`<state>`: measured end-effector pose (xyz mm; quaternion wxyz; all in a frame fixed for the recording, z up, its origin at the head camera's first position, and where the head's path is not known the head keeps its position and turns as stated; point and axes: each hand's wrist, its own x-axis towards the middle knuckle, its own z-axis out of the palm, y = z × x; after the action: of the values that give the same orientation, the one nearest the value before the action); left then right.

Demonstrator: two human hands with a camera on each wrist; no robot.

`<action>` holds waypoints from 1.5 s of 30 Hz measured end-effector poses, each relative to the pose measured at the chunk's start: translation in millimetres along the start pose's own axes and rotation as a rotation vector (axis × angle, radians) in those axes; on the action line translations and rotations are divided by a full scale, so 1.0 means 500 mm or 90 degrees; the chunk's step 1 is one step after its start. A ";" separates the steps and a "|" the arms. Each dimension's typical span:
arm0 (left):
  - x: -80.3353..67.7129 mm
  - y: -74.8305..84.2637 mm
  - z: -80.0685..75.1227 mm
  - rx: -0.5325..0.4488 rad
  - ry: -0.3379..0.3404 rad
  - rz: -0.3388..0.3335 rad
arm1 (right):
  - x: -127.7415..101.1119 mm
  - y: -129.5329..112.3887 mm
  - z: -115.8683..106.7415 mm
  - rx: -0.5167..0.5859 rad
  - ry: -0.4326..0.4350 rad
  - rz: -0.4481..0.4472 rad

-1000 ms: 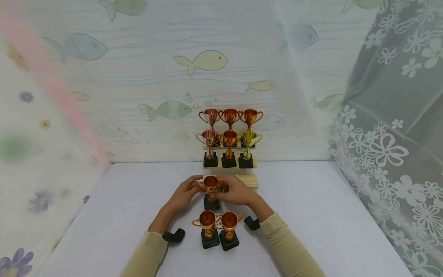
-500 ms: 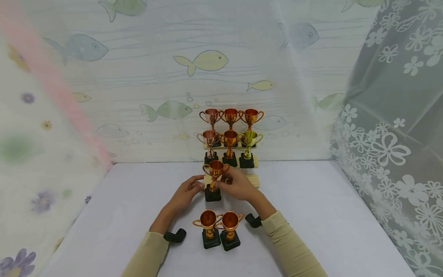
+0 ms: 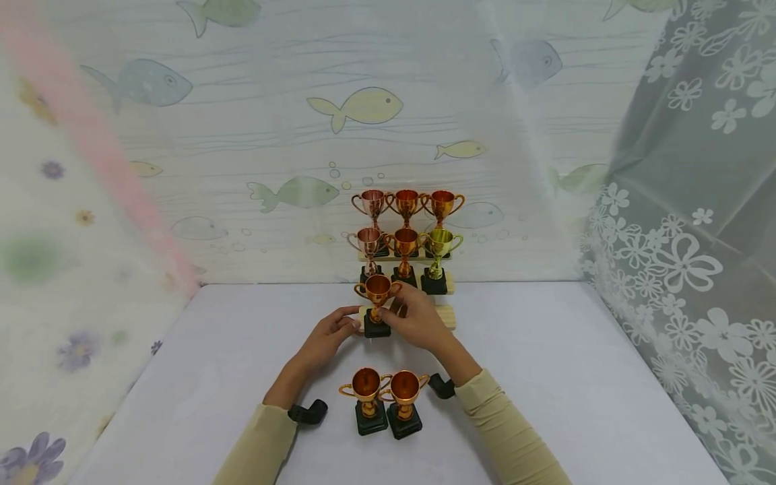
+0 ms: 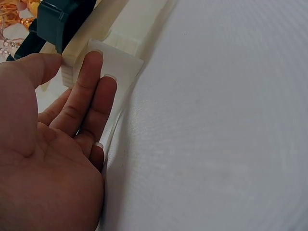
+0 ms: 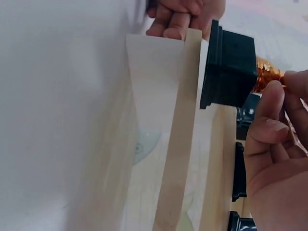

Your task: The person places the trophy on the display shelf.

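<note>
An orange trophy (image 3: 378, 289) with a black base (image 5: 228, 65) stands at the left end of the lowest wooden step (image 3: 444, 315) of a tiered stand. My right hand (image 3: 405, 315) pinches its stem from the right; in the right wrist view the fingers (image 5: 269, 120) curl by the glittering stem (image 5: 267, 73). My left hand (image 3: 341, 325) lies just left of the base, its straight fingers (image 4: 91, 79) touching the end of the step (image 4: 115, 60). Two more orange trophies (image 3: 365, 399) (image 3: 405, 399) stand on the table between my forearms.
Several trophies (image 3: 406, 232), copper, orange and gold, fill the two upper steps against the fish-patterned wall. The white table (image 3: 576, 377) spreads to both sides. Floral curtains (image 3: 679, 256) hang at the right. Black mounts (image 3: 306, 411) (image 3: 442, 386) sit at my wrists.
The trophy went from the table, up and away from me, to the left end of the lowest step. Both hands moved with it.
</note>
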<state>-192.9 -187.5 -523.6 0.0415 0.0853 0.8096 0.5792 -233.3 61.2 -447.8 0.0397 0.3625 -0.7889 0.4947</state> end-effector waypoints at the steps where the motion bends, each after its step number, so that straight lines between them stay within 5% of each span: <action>1: 0.000 0.000 0.000 -0.003 0.000 0.000 | 0.001 0.001 0.002 -0.004 0.003 0.003; 14: 0.002 -0.002 0.000 -0.016 -0.006 0.012 | 0.008 0.019 0.023 0.029 0.054 0.011; 24: 0.004 0.003 -0.005 -0.017 -0.013 0.017 | 0.007 0.021 0.022 -0.021 0.090 -0.020; 34: 0.005 -0.002 -0.003 0.002 -0.013 0.020 | 0.000 0.028 0.035 -0.044 0.089 0.043; 45: -0.001 0.000 -0.003 0.006 -0.011 0.008 | -0.002 0.037 0.042 -0.049 0.098 0.030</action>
<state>-192.7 -189.3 -523.2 0.0443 0.0954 0.8113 0.5750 -237.8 49.3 -472.9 0.1021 0.3027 -0.8102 0.4915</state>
